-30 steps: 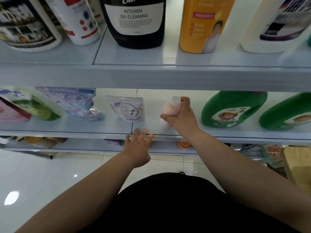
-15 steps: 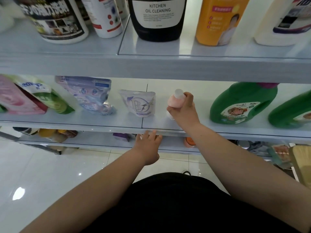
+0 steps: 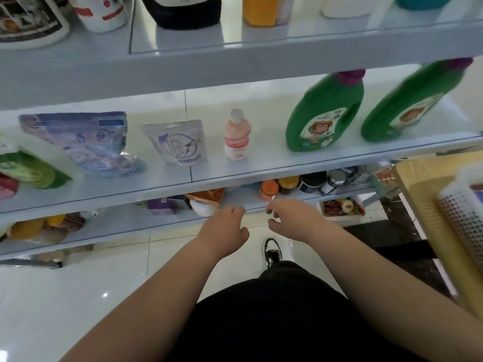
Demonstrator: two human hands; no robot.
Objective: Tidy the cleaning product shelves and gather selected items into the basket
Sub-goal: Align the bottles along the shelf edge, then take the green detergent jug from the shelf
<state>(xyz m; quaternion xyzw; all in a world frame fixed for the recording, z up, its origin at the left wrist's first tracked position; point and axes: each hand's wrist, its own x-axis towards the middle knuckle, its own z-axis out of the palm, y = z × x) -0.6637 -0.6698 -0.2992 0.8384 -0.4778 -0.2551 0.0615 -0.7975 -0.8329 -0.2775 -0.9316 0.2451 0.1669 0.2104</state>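
The left hand [image 3: 224, 228] and the right hand [image 3: 294, 220] hang side by side, close but apart, just in front of the lower shelf [image 3: 125, 223]. Their backs are up, and both forearms reach in from the near edge. Each hand's fingers are loosely curled downward and hold nothing. The left fingertips lie at that shelf's front lip, though I cannot tell whether they touch it. The right thumb points left toward the other hand.

The pink bottle [image 3: 237, 137] stands upright on the middle shelf [image 3: 261, 173], above and beyond the hands, touching nothing beside it. It is small, with a pale pink body, a white screw cap and a white-and-red label round its lower half; the print is too blurred to read. To its left stands a white pouch [image 3: 177, 142] with a round purple emblem, and farther left a purple-patterned pouch [image 3: 78, 139] leans. To its right is a green jug [image 3: 324, 113] with a purple cap, then a second green jug [image 3: 407, 100], both clear of the bottle.

The basket [image 3: 462, 212], white with perforated walls, sits at the right edge on a yellow surface [image 3: 423, 199], well apart from the bottle.
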